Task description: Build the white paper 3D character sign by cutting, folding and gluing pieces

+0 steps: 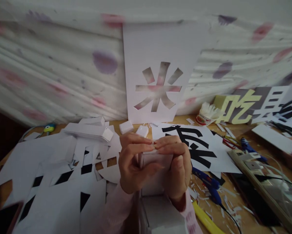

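Both my hands meet at the top edge of a white paper box piece (pixel 155 172) in the middle of the view. My left hand (pixel 133 162) has its fingers pressed along that edge from the left, its thumb across the front. From the right, my right hand (pixel 177 162) pinches the same edge, fingertips nearly touching the left ones. Below the hands, another white folded paper form (pixel 160 214) stands close to me. Whether the two white parts are joined is unclear.
White cut-out sheets (pixel 92 191) cover the left side. A sheet with black strokes (pixel 216 143), a blue glue gun (pixel 206 180), paper scraps and a power strip (pixel 263 182) lie right. Behind stands a white stencil board (pixel 141 42); a paper cup (pixel 204 118) is beyond.
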Demonstrator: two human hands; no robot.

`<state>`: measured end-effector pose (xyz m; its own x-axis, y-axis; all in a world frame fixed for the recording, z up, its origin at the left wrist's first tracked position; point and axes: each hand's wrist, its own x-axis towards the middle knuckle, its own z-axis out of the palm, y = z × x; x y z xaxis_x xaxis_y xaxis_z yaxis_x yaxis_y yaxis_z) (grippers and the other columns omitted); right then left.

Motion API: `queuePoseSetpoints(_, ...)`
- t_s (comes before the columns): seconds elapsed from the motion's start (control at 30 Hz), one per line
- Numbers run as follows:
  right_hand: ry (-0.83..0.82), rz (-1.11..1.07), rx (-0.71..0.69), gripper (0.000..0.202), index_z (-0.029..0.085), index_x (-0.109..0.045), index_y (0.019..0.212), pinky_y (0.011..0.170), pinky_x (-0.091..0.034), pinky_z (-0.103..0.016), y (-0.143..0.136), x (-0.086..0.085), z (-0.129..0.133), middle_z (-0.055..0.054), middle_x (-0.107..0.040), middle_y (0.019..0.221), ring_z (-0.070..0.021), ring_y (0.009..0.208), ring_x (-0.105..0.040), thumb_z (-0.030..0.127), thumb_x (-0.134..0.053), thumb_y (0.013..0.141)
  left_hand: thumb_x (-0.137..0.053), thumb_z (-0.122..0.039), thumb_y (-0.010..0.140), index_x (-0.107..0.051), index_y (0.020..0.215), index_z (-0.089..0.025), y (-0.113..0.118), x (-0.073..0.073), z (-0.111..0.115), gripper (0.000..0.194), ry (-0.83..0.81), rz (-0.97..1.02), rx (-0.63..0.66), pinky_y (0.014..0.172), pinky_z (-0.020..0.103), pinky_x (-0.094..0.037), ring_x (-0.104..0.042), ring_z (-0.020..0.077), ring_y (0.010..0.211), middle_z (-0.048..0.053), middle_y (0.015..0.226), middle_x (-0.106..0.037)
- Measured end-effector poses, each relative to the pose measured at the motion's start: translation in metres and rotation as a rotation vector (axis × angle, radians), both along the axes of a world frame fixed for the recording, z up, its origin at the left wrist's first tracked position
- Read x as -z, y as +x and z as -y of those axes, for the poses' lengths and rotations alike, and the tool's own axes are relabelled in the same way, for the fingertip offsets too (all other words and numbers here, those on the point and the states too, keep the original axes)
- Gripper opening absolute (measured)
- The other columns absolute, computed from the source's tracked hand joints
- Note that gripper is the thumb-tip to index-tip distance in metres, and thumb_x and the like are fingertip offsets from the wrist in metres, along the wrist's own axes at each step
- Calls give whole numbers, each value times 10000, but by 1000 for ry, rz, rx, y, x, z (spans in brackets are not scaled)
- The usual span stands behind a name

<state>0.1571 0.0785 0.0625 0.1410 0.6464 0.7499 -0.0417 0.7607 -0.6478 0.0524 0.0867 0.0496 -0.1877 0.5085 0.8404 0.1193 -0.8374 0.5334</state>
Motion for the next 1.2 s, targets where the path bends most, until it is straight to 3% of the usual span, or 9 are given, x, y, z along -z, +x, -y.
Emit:
queuePoseSetpoints(0.1,-24,-8,-22,235,261,-639,931,806,-474,-431,2,1,-7,-51,-625,879,-240,878,-579,337,-433,1014,-793,-287,759,-650,1000,-244,1,0,-7,284,-31,-5,16,965,429,-430,-573,209,943,29,966,-657)
queuePoseSetpoints(0.37,-155,-7,-78,210,244,-611,956,818,-450,-342,-4,6,-36,-18,-602,904,-185,898,-579,258,-415,1029,-727,-128,807,-652,1010,-256,1,7,-31,252,-203,115,104,975,397,-446,-558,211,1066,21,966,-617)
queuePoseSetpoints(0.6,-305,-57,-53,234,250,-621,870,787,-438,-277,-9,5,-42,26,-629,838,-141,828,-585,269,-450,1029,-728,-183,826,-663,1004,-264,-1,9,-33,206,-394,198,180,951,369,-468,-605,197,1043,17,1014,-629)
queuePoseSetpoints(0.83,-317,-6,8,294,247,-646,884,829,-434,-295,-6,7,-33,9,-634,882,-154,878,-584,305,-405,1041,-739,-179,811,-658,984,-253,2,9,-24,205,-410,241,182,947,357,-479,-616,196,1031,21,1001,-641)
queuePoseSetpoints(1.07,-296,-26,-67,335,261,-647,834,757,-466,-367,-13,6,-29,-19,-630,813,-202,814,-584,347,-396,1037,-730,-170,803,-651,914,-264,-4,12,-19,166,-344,293,185,1146,486,-376,-594,189,991,6,947,-620)
queuePoseSetpoints(1.2,-286,-24,-122,352,265,-656,833,732,-476,-379,-17,3,-28,-32,-628,808,-206,803,-585,329,-380,1042,-735,-183,786,-646,887,-279,-9,14,-18,165,-305,313,169,1168,502,-365,-579,196,927,12,917,-592)
